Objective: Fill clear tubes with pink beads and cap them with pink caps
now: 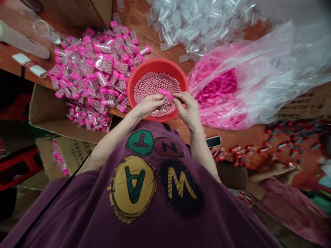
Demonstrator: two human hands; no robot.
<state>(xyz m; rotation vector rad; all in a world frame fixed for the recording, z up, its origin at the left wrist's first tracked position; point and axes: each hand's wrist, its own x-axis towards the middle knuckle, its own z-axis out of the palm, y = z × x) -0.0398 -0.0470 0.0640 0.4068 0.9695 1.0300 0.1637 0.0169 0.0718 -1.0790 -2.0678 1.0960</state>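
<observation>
Over the near part of a red bowl (158, 64) of small pink beads (152, 84), my two hands meet. The thumb and fingers of my right hand (188, 109) pinch a bright pink cap (166, 93). My left hand (150, 106) is closed on a small clear tube (164, 105) with pink beads in it, just below the cap. Whether cap and tube touch is too small to tell. Left of the bowl lies a heap of bead-filled tubes with pink caps (103, 63). To the right, a clear plastic bag (258, 79) holds loose pink caps (221, 84).
Clear tubes (191, 24) are piled behind the bowl. An open cardboard box (49, 110) with capped tubes stands at the left table edge. A phone (213, 141) lies near red items (243, 155). Another person's hands (281, 172) are at the right.
</observation>
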